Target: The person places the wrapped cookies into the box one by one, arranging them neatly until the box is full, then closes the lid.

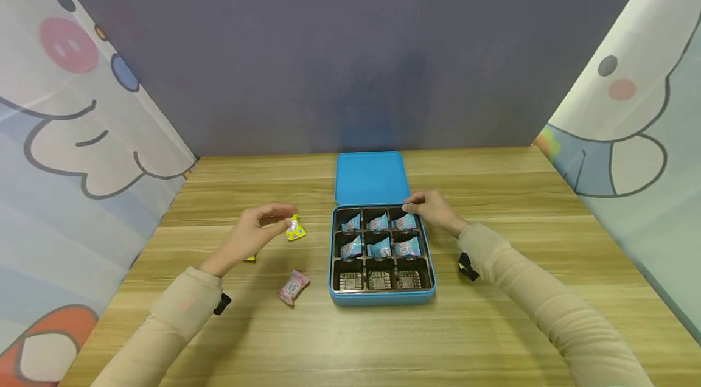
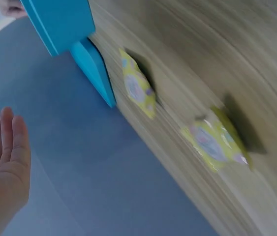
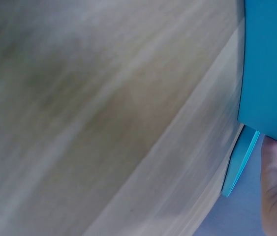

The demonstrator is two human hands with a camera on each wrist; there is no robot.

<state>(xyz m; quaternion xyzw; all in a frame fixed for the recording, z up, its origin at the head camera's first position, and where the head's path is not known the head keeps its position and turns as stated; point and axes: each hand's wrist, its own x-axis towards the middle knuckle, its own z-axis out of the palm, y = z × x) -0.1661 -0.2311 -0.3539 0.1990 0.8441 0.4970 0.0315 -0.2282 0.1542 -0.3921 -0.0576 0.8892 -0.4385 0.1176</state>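
Left hand [image 1: 253, 232] wide, above bench [image 1: 383, 344] near yellow packet [image 1: 296, 230], left of blue box [image 1: 382, 299]. Right hand [image 1: 435, 210] pinches blue box at far right corner. 6 blue packets [image 1: 379, 247] inside.

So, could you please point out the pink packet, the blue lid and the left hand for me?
Pink packet [image 1: 293, 287]: head view, middle of its wrapper.
Blue lid [image 1: 372, 177]: head view, middle of its flat panel.
Left hand [image 1: 248, 235]: head view, middle of the hand.

left grip [image 1: 253, 232]: raised, fingers loose | right grip [image 1: 435, 209]: fingers bent | forearms [image 1: 167, 323] angled inward
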